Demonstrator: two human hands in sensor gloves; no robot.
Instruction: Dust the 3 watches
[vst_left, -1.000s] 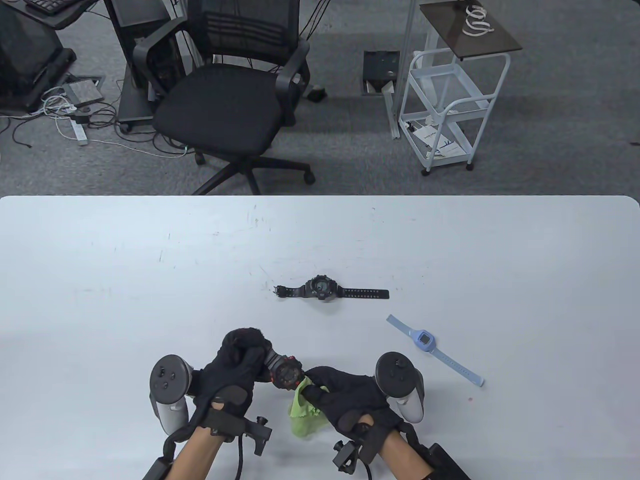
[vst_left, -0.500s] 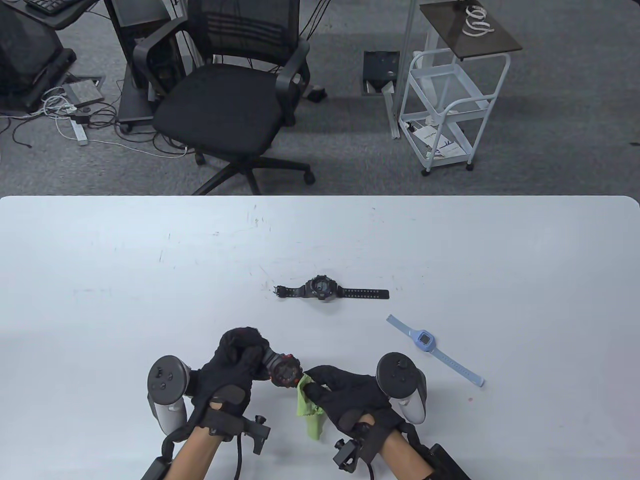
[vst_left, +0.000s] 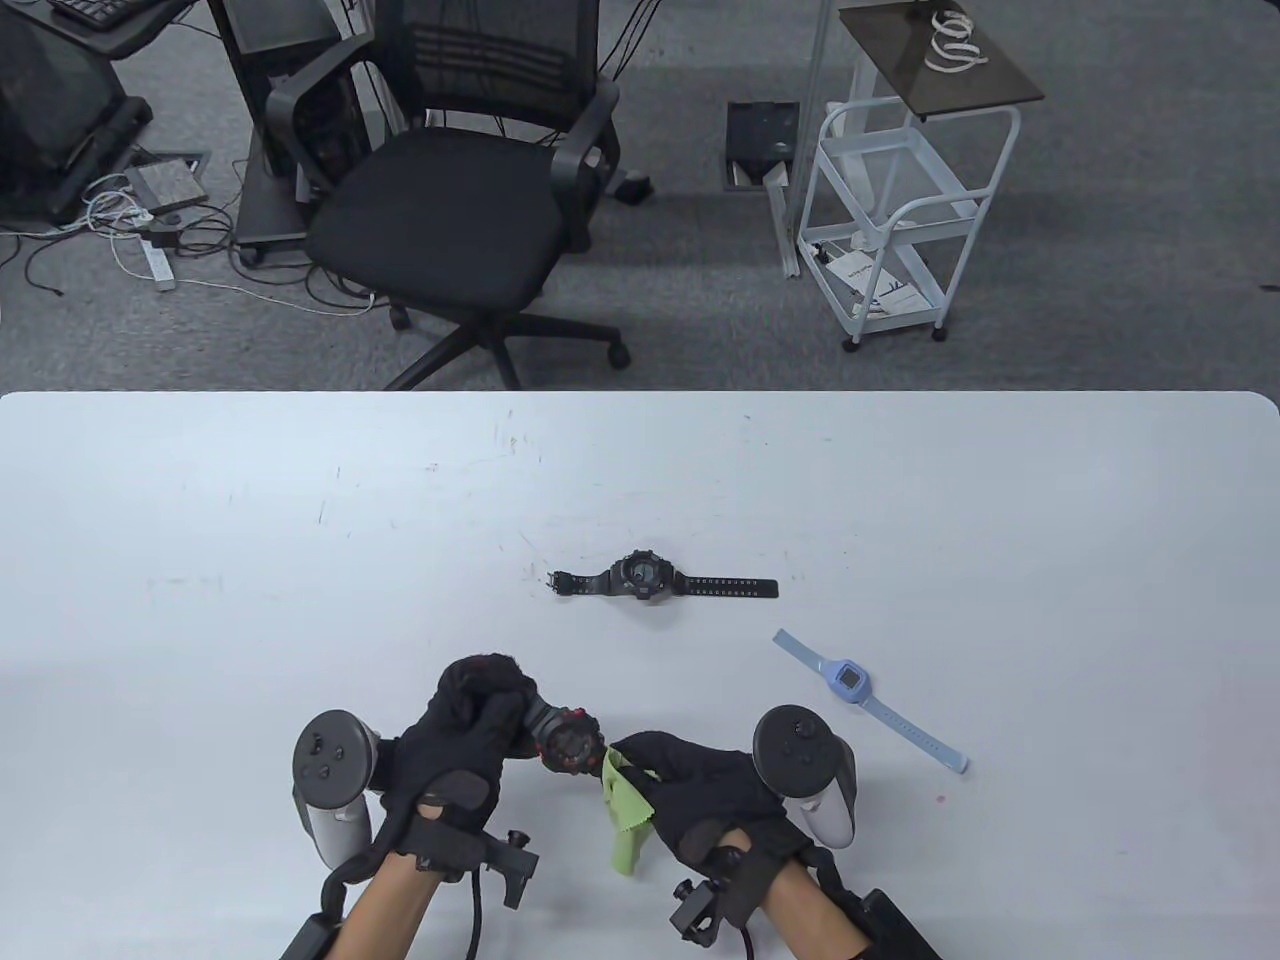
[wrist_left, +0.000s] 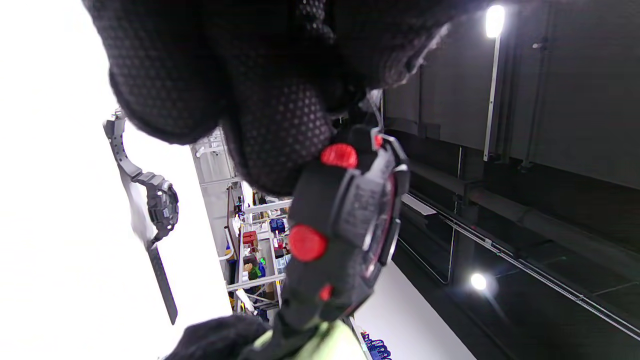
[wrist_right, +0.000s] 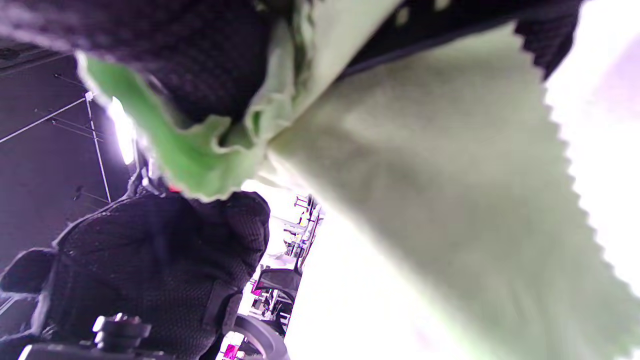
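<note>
A: Where the white desk (vst_left: 200, 600) fills the lower frame, how much room is there around the hands?

B: Plenty. Both hands sit low and centre near the bottom edge, and the desk's left half and far band are bare, scuffed white. Its far edge runs straight across the middle of the frame, rounding at the right corner.

A: And the grips?

B: The left hand (vst_left: 465, 735), in black knit glove, curls its fingers round the strap of the black-and-red watch (vst_left: 570, 745), lifted off the desk; the left wrist view shows a chunky case with round red buttons. The right hand (vst_left: 700, 790) pinches a thin lime-green cloth (vst_left: 625, 810) with a zigzag-cut edge, which touches the watch's lower right side and hangs down.

A: The others?

B: The black digital watch (vst_left: 645, 578) lies flat, perforated strap stretched out, at centre. The pale blue watch (vst_left: 850, 680), with smooth strap and squarish face, lies diagonally at lower right, well apart from both hands.
</note>
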